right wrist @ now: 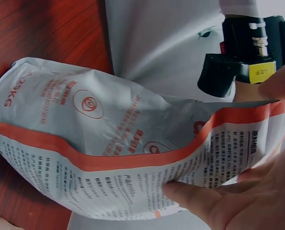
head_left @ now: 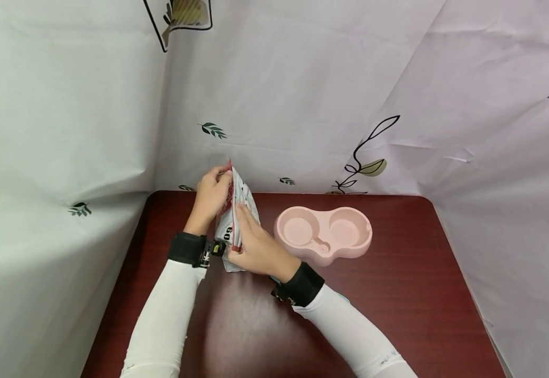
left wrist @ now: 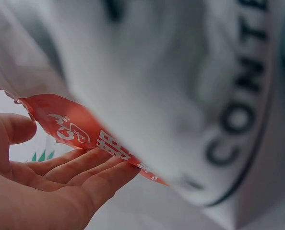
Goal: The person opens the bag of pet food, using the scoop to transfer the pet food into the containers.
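Observation:
A white printed bag (head_left: 246, 197) with red bands along its edge stands at the back left of the table, between the two hands. My left hand (head_left: 213, 194) is at its far upper end. In the left wrist view, the extended fingers (left wrist: 111, 175) touch the red band (left wrist: 80, 127), with the thumb spread apart from them. The right hand (head_left: 260, 247) grips the near end of the bag. Seen from the right wrist, a fingertip (right wrist: 181, 191) presses on the text panel and the thumb (right wrist: 281, 84) is at the red-edged rim. The bag's contents are hidden.
A pink double bowl (head_left: 323, 214) with two round hollows rests right of the bag on the dark red table (head_left: 387, 315). Pale patterned sheeting (head_left: 298, 105) hangs behind and beside the table. A bluish edge (head_left: 342, 297) shows beside the right forearm, mostly covered by it.

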`<state>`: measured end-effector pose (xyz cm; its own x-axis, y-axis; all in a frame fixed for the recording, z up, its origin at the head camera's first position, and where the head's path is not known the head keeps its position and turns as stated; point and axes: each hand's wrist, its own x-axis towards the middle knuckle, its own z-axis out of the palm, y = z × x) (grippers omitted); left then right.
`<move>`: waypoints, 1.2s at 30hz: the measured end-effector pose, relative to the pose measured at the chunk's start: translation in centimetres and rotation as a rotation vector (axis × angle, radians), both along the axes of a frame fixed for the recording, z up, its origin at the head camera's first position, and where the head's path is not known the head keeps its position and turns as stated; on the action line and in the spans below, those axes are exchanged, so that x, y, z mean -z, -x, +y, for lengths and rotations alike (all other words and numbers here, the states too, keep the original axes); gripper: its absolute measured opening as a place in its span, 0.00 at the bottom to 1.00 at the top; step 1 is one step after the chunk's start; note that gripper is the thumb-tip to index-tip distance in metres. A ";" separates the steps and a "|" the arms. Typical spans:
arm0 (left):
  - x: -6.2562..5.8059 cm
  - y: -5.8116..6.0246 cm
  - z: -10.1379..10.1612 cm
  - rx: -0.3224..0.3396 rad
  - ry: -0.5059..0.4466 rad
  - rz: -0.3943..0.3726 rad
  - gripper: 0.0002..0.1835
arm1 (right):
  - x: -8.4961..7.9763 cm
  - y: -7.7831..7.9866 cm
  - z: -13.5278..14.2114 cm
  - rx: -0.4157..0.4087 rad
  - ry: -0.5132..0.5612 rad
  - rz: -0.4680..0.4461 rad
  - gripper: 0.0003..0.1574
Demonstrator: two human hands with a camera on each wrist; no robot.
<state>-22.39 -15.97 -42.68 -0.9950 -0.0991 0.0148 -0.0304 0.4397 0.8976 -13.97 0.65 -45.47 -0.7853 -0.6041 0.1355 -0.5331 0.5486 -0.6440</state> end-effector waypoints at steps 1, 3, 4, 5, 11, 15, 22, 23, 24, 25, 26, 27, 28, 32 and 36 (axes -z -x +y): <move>0.0 -0.3 0.1 0.007 -0.006 -0.002 0.27 | 0.0 -0.3 0.2 -0.001 -0.004 0.006 0.64; 0.1 -0.8 0.3 0.018 -0.020 -0.008 0.27 | 0.0 -0.8 0.5 -0.002 -0.007 0.006 0.65; 0.1 -1.0 0.3 0.022 -0.025 -0.012 0.27 | -0.1 -1.0 0.7 -0.005 -0.009 0.007 0.65; 0.0 -1.2 0.4 0.027 -0.028 -0.015 0.27 | -0.1 -1.2 0.8 -0.008 -0.013 0.008 0.65; -0.2 -1.4 0.6 0.058 -0.006 -0.009 0.26 | -0.6 -1.2 2.4 -0.058 0.025 -0.095 0.70; -0.4 -0.9 0.4 0.076 0.013 -0.008 0.26 | -1.8 1.1 3.4 -0.031 0.153 -0.199 0.58; -0.6 0.3 0.4 0.060 -0.043 -0.046 0.25 | -3.5 8.0 2.7 0.205 0.350 -0.272 0.18; -0.6 0.4 0.4 0.058 -0.076 -0.060 0.24 | -3.6 8.8 2.5 0.212 0.338 -0.290 0.16; -0.6 0.5 0.3 0.055 -0.112 -0.075 0.24 | -3.7 9.4 2.3 0.202 0.326 -0.311 0.16; -0.6 0.5 0.3 0.053 -0.149 -0.089 0.24 | -3.7 9.9 2.1 0.189 0.313 -0.331 0.16; -0.6 0.6 0.2 0.051 -0.186 -0.100 0.24 | -3.8 10.3 1.9 0.175 0.299 -0.344 0.16; -0.7 0.6 0.2 0.049 -0.212 -0.110 0.24 | -3.8 10.7 1.7 0.161 0.289 -0.359 0.16; -0.7 0.6 0.1 0.046 -0.232 -0.117 0.23 | -3.8 11.0 1.5 0.152 0.278 -0.361 0.16; -0.7 0.6 -0.1 0.054 -0.266 -0.133 0.23 | -3.7 11.6 1.0 0.130 0.244 -0.370 0.17; -0.6 0.6 -0.2 0.064 -0.267 -0.144 0.20 | -3.6 12.0 0.7 0.109 0.218 -0.401 0.19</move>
